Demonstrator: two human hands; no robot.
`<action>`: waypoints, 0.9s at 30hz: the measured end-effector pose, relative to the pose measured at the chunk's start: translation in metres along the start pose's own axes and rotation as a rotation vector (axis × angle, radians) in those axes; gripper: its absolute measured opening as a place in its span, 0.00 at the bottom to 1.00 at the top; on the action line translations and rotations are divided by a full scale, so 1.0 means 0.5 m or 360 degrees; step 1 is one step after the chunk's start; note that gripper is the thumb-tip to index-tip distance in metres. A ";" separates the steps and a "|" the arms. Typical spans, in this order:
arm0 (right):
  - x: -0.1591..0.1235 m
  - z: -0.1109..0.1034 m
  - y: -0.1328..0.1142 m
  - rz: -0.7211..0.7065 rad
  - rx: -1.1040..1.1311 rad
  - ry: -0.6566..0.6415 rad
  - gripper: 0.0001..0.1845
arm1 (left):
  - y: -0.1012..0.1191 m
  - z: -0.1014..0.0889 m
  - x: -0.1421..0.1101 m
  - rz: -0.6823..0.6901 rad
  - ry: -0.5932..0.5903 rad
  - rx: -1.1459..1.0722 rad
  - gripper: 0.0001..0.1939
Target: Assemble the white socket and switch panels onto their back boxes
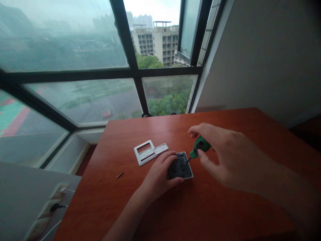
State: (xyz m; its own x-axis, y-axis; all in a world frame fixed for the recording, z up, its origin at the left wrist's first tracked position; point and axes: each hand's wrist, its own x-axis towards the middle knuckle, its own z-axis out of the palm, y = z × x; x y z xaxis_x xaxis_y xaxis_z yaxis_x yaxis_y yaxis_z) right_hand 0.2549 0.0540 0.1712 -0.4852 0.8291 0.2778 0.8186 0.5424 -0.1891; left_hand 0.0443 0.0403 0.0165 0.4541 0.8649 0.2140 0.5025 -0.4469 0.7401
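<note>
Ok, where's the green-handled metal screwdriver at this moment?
The green-handled screwdriver is right of centre in the head view, in the right hand, its shaft slanting down-left to the dark, pale-edged square box held by the left hand.

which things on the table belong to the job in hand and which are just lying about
In the job:
green-handled screwdriver, at right hand
dark square pale-rimmed casing, at left hand

Lying about:
white rectangular frame, narrow white panel, perhaps related
small metallic rod
</note>
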 end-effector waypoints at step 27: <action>-0.009 0.007 -0.004 -0.0019 -0.0046 -0.0001 0.17 | 0.004 -0.003 0.000 0.0002 -0.0030 0.0023 0.33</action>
State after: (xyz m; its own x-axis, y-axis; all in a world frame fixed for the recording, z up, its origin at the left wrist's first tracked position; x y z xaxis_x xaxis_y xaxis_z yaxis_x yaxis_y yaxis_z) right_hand 0.2545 0.0495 0.1672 -0.4954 0.8226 0.2792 0.8211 0.5483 -0.1585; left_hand 0.0441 0.0396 0.0191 0.4684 0.8600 0.2027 0.5125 -0.4513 0.7306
